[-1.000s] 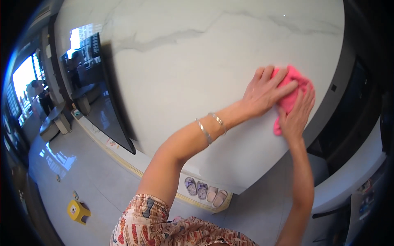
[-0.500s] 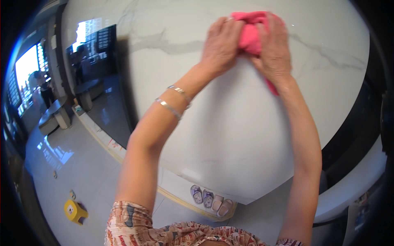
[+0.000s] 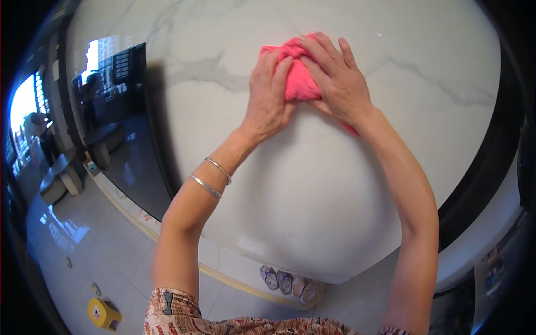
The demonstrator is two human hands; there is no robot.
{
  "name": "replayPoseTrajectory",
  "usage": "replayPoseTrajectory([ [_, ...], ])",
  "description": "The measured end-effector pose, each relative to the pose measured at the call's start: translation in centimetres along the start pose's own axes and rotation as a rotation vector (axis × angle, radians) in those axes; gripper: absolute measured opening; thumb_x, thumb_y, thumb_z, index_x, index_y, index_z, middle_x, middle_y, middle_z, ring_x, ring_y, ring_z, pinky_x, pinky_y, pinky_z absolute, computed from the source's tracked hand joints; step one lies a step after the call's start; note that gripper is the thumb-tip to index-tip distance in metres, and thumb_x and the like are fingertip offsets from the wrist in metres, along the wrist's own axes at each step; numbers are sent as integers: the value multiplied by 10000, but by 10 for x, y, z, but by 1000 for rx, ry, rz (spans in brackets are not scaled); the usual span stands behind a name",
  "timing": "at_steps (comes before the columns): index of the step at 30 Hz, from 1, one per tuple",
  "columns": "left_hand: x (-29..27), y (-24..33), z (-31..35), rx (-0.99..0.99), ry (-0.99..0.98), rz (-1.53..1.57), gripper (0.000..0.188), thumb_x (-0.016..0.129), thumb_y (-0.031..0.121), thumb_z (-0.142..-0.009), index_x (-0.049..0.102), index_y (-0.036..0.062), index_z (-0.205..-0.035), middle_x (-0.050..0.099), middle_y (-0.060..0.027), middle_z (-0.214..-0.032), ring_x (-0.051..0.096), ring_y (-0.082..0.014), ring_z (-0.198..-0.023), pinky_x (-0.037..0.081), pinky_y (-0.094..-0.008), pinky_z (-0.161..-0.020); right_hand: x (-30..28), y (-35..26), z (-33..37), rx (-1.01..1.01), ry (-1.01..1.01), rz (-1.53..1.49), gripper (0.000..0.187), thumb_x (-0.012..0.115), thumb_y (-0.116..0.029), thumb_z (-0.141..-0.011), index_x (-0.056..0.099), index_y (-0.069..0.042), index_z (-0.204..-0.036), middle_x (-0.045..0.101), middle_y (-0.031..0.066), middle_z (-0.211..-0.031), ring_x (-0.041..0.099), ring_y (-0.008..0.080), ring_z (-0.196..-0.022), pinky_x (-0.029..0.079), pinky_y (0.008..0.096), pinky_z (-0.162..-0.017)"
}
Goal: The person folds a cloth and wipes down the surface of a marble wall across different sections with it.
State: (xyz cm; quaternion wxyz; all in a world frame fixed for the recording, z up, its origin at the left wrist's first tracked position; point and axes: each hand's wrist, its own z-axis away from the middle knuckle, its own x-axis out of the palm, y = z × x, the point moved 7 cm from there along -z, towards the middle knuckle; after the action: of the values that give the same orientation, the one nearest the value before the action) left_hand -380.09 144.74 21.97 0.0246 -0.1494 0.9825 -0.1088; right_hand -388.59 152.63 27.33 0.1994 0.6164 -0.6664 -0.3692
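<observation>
A bunched pink cloth lies pressed against a glossy white wall panel with grey marble veins. My left hand grips the cloth's left side, its fingers curled over the edge. On the right, my right hand presses over the cloth with its fingers spread across it. A corner of the cloth sticks out below my right wrist. Two silver bangles sit on my left forearm.
A large dark television is mounted left of the cloth. Below, two pairs of slippers rest on a low ledge with a yellowish edge. A yellow stool stands on the tiled floor at lower left. Another person is far left by a bright window.
Both hands have slid the cloth left and somewhat lower across the panel. My right hand's fingers are now more spread over it.
</observation>
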Motion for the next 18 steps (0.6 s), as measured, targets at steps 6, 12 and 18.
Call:
replayPoseTrajectory([
  [6, -2, 2, 5, 22, -47, 61, 795, 721, 50, -670, 344, -11, -1367, 327, -220, -1404, 332, -409, -1300, 293, -492, -1093, -7, -1, 6, 8, 31, -230, 769, 800, -71, -541, 529, -124, -1258, 467, 93, -1352, 445, 300, -1265, 408, 413, -1053],
  [12, -10, -5, -17, 78, -280, -41, 672, 617, -101, -712, 377, -28, -1336, 356, -230, -1383, 349, -434, -1294, 362, -451, -1068, -6, -9, -4, 36, 16, -142, 843, 844, -170, -547, 480, -125, -1307, 423, 161, -1380, 421, 344, -1274, 333, 458, -1095],
  [18, -27, -35, -38, 38, -196, -184, 711, 636, -78, -683, 363, -21, -1338, 343, -241, -1390, 335, -438, -1308, 340, -463, -1074, 19, -9, -30, 112, 154, -19, 815, 793, -160, -619, 419, 18, -1320, 395, 203, -1395, 369, 385, -1304, 280, 493, -1119],
])
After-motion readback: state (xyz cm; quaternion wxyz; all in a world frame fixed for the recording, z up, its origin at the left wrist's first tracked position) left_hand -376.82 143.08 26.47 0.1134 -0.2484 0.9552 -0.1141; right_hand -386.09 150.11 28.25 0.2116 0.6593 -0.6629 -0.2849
